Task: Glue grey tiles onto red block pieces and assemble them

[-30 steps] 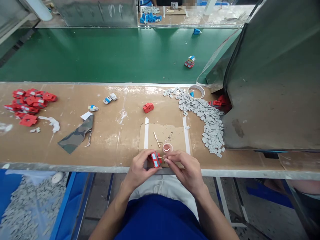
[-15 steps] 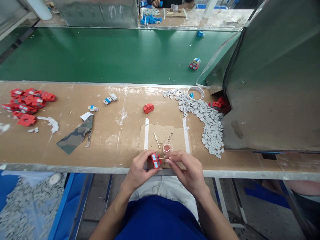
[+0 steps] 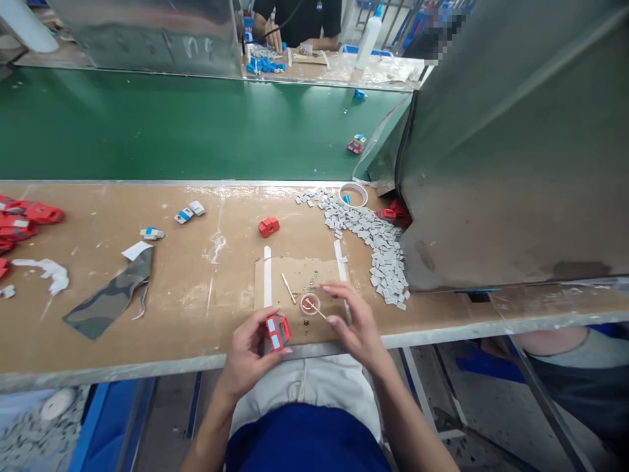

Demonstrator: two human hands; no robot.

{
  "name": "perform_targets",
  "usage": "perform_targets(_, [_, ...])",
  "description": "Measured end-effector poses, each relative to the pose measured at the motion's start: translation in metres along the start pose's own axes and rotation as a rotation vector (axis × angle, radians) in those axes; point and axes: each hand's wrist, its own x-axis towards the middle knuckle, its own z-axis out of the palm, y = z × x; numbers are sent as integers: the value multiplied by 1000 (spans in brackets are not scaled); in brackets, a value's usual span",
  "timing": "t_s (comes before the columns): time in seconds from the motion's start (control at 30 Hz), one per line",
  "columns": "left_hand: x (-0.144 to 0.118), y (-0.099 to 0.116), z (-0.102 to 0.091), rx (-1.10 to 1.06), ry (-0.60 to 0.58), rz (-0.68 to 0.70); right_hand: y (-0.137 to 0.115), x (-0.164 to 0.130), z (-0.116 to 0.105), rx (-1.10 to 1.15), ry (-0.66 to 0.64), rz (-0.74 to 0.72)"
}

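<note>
My left hand is closed around a small red toy vehicle with light-blue windows, held at the table's front edge. To its right, a small clear cup of reddish stuff stands on a cardboard sheet. A thin wooden stick leans in the cup, its outer end at my right thumb tip. My right hand has its fingers spread, with a gap between thumb and forefinger. A second stick lies behind the cup. Another red toy part sits farther back.
Small grey pieces spread at the right, near a tape roll and a metal panel. Red parts pile at the left, beyond a camouflage cloth. A green belt runs behind; a person sits across it.
My right hand has drawn back from the toy and its fingers have parted. The stick's tip has gone from the toy into the cup. The view has shifted right.
</note>
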Motion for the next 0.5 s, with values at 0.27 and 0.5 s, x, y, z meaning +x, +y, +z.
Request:
perform_targets(0.27, [4,5,-1,-111,40,-24,53,73,-55,-368,-43,142])
perform_targets(0.5, [3,2,0,-157,62,-46,80,132,-35,-653,-297,145])
